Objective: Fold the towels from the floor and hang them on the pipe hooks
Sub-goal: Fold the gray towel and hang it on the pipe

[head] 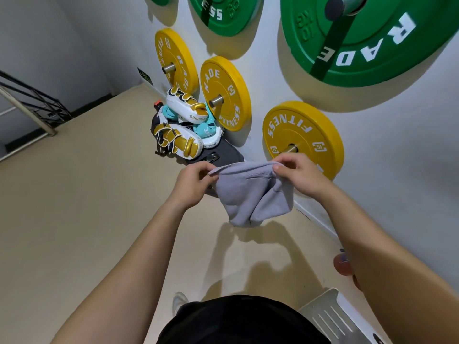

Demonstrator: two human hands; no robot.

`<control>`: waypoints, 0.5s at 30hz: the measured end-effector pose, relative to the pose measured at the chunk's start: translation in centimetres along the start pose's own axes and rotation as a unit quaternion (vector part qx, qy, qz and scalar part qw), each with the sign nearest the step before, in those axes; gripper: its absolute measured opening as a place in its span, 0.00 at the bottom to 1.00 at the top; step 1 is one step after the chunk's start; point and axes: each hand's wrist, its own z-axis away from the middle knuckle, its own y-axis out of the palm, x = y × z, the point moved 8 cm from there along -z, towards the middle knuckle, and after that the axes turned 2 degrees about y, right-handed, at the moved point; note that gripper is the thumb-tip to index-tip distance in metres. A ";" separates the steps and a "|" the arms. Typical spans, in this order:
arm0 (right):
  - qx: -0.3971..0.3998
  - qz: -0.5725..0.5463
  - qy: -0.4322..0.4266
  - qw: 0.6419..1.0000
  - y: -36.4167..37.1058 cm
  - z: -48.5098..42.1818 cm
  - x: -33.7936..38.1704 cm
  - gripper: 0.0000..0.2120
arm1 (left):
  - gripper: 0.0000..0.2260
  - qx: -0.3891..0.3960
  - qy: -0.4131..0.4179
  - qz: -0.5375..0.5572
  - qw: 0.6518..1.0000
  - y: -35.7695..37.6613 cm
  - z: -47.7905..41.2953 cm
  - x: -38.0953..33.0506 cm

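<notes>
- In front of the white wall, mid-air above the beige floor: grey towel held up by both hands, hanging clear of the floor.
- Left hand pinches the towel's upper left edge, fingers curled on the cloth.
- Right hand pinches the upper right edge, thumb and fingertips closed on the hem.
- Top edge runs between the two hands, roughly level; the rest droops in a doubled, bunched fold, lowest point below and between the hands.
- Towel's shadow falls on the floor just beneath it.
- Wall pegs carry plates: three yellow weight plates low down, green weight plates above them.
- Right hand sits just in front of the nearest yellow plate; its steel peg shows just above the towel's top edge.
- Floor pile against the wall, beyond the towel: white-and-gold boxing pads, teal items among them, on a dark bag.
- Bottom right: a pale slotted plastic piece; can't tell what it is.
- Black railing at far left.
</notes>
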 end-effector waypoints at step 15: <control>0.012 -0.057 -0.031 0.998 3.6 0.2 2.9 0.06 | 0.04 -0.006 0.021 0.168 0.986 3.0 -0.5 -4.2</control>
